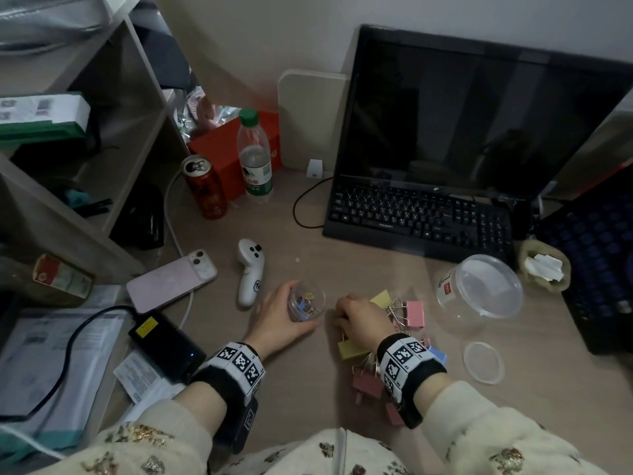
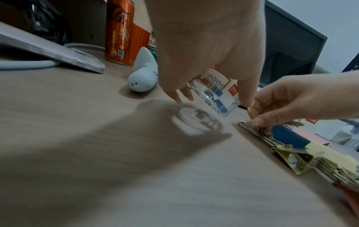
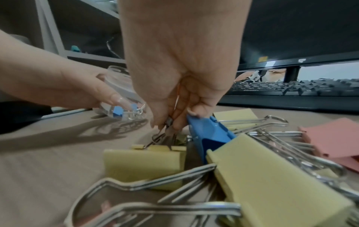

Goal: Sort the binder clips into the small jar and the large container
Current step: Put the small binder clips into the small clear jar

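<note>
Pinching a small clip's wire handles in the pile of pastel binder clips (image 1: 394, 323), the right hand (image 1: 363, 320) should lift straight up, untangling it, toward the small clear jar (image 1: 306, 305) gripped tilted by the left hand (image 1: 279, 317); the large clear plastic container (image 1: 481, 286) waits empty beside the pile.

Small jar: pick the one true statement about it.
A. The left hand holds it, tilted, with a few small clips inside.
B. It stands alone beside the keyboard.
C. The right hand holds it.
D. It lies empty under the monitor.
A: the left hand curls round the small jar, tilted above the desk, with small clips inside; the right hand pinches a clip's wire handle in the pile.
</note>
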The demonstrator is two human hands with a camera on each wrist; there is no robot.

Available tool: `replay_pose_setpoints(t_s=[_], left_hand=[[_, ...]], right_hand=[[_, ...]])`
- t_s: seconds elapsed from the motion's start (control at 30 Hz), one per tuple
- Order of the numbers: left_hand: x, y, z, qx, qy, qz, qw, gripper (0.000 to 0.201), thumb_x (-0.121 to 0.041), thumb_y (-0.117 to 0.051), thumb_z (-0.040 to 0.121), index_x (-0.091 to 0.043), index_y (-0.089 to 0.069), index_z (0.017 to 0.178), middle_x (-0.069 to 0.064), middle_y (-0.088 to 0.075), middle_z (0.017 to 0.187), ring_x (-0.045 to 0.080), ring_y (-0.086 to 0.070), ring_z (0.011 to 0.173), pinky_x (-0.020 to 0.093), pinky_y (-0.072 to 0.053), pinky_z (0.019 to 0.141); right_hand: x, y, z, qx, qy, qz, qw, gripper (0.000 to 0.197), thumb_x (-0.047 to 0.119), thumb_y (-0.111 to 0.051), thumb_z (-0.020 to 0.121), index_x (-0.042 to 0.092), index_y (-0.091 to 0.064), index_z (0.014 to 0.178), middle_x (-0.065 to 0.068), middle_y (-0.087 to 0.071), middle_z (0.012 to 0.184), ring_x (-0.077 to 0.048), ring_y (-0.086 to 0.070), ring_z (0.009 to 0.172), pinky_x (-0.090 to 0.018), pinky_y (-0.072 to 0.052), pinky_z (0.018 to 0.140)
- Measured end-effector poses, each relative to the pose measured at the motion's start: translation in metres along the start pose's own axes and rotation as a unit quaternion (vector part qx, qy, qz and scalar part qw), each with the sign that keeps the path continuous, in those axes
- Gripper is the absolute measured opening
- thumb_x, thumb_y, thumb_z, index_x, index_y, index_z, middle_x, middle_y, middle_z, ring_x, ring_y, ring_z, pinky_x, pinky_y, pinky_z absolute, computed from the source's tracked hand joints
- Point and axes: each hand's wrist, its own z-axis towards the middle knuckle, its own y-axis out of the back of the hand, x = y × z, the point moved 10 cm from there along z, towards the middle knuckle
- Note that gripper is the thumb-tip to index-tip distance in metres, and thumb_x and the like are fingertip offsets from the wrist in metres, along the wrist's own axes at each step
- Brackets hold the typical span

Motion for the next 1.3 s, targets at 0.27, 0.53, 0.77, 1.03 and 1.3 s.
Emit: replay_pose_setpoints(t_s=[0.27,0.53,0.77,1.03,1.3], left_hand=[[-0.008,-0.016,0.007,0.024,-0.017,0.017,0.999,0.085,-0.057,-0.079,0.059,-0.034,-0.042,0.132,-0.003,-0.051,0.130,0.019,-0.044,0.125,0.039,-0.041,0.103],[-0.015,-0.025,0.013,0.044,-0.026,0.015,0.999,0.095,-0.063,-0.077,0.057,-0.035,-0.036,0.138,-0.001,-0.045,0.138,0.021,-0.039,0.130,0.041,-0.037,0.107],[-0.010,-0.025,0.015,0.038,-0.022,0.022,0.999,0.090,-0.056,-0.080,0.060,-0.035,-0.038,0.136,-0.002,-0.046,0.138,0.020,-0.040,0.130,0.040,-0.037,0.107],[-0.012,-0.030,0.013,0.052,-0.022,0.021,0.998,0.092,-0.059,-0.079,0.058,-0.037,-0.036,0.137,-0.003,-0.045,0.140,0.020,-0.038,0.131,0.042,-0.035,0.109],[-0.015,-0.031,0.011,0.053,-0.025,0.031,0.998,0.092,-0.055,-0.080,0.060,-0.037,-0.035,0.137,-0.002,-0.043,0.140,0.020,-0.037,0.133,0.040,-0.034,0.109]], right_hand=[[-0.007,0.073,-0.011,-0.172,-0.025,0.264,0.949,0.024,0.037,-0.070,0.085,0.013,-0.065,0.081,0.001,-0.066,0.077,-0.014,-0.062,0.072,-0.024,-0.050,0.064],[-0.035,0.075,-0.016,-0.122,-0.049,0.330,0.935,0.029,0.045,-0.057,0.092,0.023,-0.068,0.107,0.009,-0.070,0.095,-0.006,-0.066,0.081,-0.030,-0.056,0.077],[-0.072,0.018,-0.045,0.099,-0.145,0.077,0.981,0.056,0.050,-0.074,0.073,0.025,-0.054,0.118,0.005,-0.055,0.113,-0.015,-0.059,0.095,-0.035,-0.055,0.082],[-0.074,0.023,-0.051,-0.035,-0.187,0.016,0.982,0.049,0.031,-0.067,0.079,0.018,-0.045,0.121,-0.002,-0.048,0.125,-0.024,-0.054,0.108,-0.040,-0.052,0.079],[-0.020,0.017,-0.028,-0.035,0.002,-0.030,0.999,0.039,0.008,-0.058,0.082,0.023,-0.052,0.118,0.003,-0.048,0.119,-0.023,-0.055,0.101,-0.031,-0.042,0.066]])
